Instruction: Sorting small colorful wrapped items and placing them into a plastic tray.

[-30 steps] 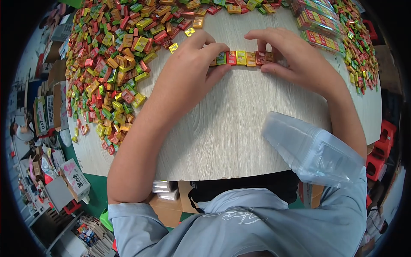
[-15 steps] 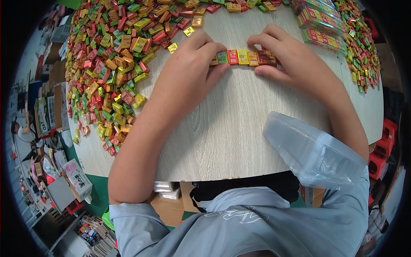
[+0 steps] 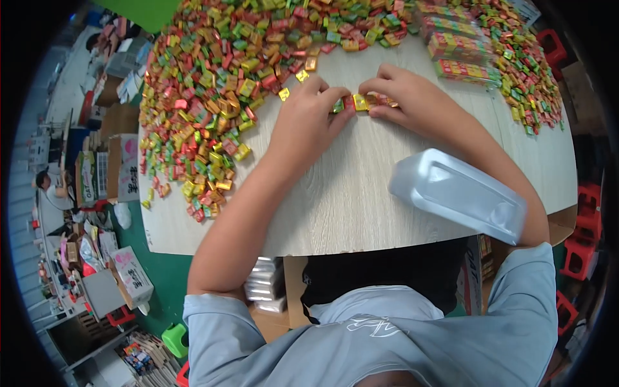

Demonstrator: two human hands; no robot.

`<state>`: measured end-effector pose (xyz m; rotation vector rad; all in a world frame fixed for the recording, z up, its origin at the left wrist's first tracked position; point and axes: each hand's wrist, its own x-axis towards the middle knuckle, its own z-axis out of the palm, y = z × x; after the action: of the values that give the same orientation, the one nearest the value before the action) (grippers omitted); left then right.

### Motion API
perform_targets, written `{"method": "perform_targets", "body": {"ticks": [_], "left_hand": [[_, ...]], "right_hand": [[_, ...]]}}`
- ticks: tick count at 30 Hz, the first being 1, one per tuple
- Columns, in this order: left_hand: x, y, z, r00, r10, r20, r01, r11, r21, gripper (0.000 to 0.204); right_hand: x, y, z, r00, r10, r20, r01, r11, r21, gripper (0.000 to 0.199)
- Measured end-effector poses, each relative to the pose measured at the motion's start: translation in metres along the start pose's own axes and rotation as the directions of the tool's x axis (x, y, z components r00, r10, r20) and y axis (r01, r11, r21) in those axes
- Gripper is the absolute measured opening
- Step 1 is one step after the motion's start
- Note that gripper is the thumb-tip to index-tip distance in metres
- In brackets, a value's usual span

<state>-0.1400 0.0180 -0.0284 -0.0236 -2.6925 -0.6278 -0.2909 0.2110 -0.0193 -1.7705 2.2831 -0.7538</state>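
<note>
A short row of small wrapped candies (image 3: 360,102), with red, yellow and green wrappers showing, lies on the table between my hands. My left hand (image 3: 309,113) pinches its left end between thumb and fingers. At the other end, my right hand (image 3: 403,97) is closed around the candies, and its fingers hide part of them. Two loose yellow candies, one of them a square piece (image 3: 284,95), lie just beyond my left hand. Beside my right forearm rests a transparent plastic container (image 3: 474,190), tilted on the tabletop.
A wide heap of wrapped candies (image 3: 213,109) covers the table's left and far side. Filled transparent boxes (image 3: 461,48) are stacked at the far right, next to another candy heap (image 3: 525,84). Red stools (image 3: 583,226) stand beyond the right edge. Another person sits at far left.
The view has shifted, so the table sits further right and lower. Both hands stay at the row's ends, now closer together and covering more of it. The plastic container appears turned.
</note>
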Motion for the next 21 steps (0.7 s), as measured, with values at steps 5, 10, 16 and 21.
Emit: {"method": "perform_targets", "body": {"ticks": [5,10,16,21], "left_hand": [[0.0,0.011,-0.004,0.997,-0.027,-0.076,0.022,0.997,-0.069,0.02],[0.021,0.034,-0.035,0.989,0.052,-0.139,-0.058,0.998,-0.036,0.025],[0.041,0.085,-0.079,0.971,0.182,-0.158,-0.187,0.982,-0.02,0.031],[0.031,0.122,-0.082,0.944,0.3,-0.133,-0.316,0.942,-0.114,0.028]], "right_hand": [[0.006,0.006,-0.007,0.998,-0.055,0.025,0.055,0.998,-0.037,0.033],[0.001,-0.02,-0.058,0.992,-0.105,-0.068,0.093,0.982,-0.165,0.032],[-0.039,-0.072,-0.118,0.982,-0.017,-0.191,-0.025,0.976,-0.218,0.032],[-0.097,-0.112,-0.13,0.962,0.049,-0.268,-0.129,0.949,-0.289,0.032]]}}
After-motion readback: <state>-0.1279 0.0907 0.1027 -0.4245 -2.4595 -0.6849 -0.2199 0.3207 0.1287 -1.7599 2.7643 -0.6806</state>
